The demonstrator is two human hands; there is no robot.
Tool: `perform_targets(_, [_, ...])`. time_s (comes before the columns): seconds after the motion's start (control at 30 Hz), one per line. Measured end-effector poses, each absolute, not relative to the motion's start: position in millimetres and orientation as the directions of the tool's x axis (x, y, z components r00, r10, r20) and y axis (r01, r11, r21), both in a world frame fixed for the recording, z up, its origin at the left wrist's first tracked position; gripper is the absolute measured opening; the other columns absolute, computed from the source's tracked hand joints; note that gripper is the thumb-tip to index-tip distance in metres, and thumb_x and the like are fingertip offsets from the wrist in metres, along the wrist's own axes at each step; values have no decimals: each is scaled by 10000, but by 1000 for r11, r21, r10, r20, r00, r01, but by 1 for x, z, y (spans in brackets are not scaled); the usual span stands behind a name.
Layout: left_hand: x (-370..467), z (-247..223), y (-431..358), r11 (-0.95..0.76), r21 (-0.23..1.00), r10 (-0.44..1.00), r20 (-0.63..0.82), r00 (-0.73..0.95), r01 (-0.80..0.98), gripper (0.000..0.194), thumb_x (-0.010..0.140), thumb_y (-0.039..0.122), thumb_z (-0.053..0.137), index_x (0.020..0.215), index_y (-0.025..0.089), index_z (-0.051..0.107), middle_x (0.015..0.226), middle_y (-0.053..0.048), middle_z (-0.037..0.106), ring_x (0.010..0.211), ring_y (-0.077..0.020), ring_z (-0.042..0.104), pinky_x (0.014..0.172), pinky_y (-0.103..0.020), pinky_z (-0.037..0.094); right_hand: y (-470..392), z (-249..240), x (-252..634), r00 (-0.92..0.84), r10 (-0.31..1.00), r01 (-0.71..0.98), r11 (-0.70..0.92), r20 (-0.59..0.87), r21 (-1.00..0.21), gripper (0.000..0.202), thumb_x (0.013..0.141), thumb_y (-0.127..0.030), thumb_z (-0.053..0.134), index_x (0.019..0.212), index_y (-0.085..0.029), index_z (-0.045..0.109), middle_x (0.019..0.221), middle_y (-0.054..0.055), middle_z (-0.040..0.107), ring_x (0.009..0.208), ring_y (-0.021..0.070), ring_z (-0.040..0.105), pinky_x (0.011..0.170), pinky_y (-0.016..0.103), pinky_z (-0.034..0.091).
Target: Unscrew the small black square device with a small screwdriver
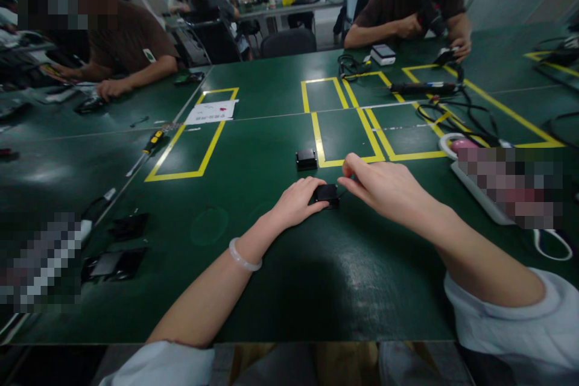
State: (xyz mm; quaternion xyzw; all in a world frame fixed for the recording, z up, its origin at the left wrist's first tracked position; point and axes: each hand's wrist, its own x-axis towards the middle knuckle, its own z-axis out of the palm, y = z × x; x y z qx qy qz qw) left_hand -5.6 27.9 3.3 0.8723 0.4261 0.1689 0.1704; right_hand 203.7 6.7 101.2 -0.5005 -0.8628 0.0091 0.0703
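My left hand [302,200] grips a small black box-shaped part [326,193] against the green table, thumb on the near side and fingers on the far side. Just right of it, my right hand [382,184] has its fingers closed in a pinch. A thin dark strand or tip shows between that pinch and the black part; too little of it is visible to name it. Slightly beyond my left hand sits a second black box-shaped part [306,159], touched by neither hand.
Yellow tape rectangles [348,163] mark the green table [271,301]. A yellow-black screwdriver [154,142], a paper label [211,111] and black pouches [115,263] lie left. On the right are cables [479,117] and a blurred-out item with a white strap [552,247]. Co-workers sit opposite.
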Motion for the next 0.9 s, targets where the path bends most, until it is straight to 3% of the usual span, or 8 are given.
perform_targets(0.23, [-5, 3, 28, -575, 443, 804, 149, 576, 688, 369, 876, 408, 586, 1172, 206, 496, 1092, -67, 591, 1007, -244, 571, 867, -389, 473, 7, 102, 205, -500, 854, 847, 517, 144, -127, 172, 902, -296, 412, 1036, -199, 458, 788, 17, 640, 630, 169, 570, 502, 258, 234])
perform_targets(0.5, [-5, 4, 28, -572, 449, 805, 144, 576, 687, 368, 879, 413, 580, 1175, 209, 503, 1090, -68, 591, 1007, -242, 571, 871, -393, 470, 7, 102, 204, -493, 863, 860, 502, 109, -94, 220, 938, -382, 374, 1018, -202, 472, 752, 24, 647, 618, 185, 584, 496, 266, 225])
perform_targets(0.7, [-5, 3, 28, -575, 438, 805, 150, 574, 691, 365, 881, 425, 576, 1161, 203, 502, 1095, -71, 590, 1009, -243, 568, 861, -383, 472, 7, 101, 205, -513, 849, 845, 525, 125, -97, 186, 925, -304, 375, 1050, -197, 462, 775, 22, 648, 629, 180, 590, 501, 259, 230])
perform_targets(0.9, [-6, 1, 29, -572, 442, 805, 144, 575, 691, 370, 873, 412, 591, 1170, 210, 504, 1102, -66, 588, 1019, -244, 566, 875, -388, 468, 6, 104, 203, -501, 860, 852, 510, 100, -116, 215, 930, -367, 386, 1039, -201, 467, 778, 31, 661, 641, 183, 594, 512, 255, 229])
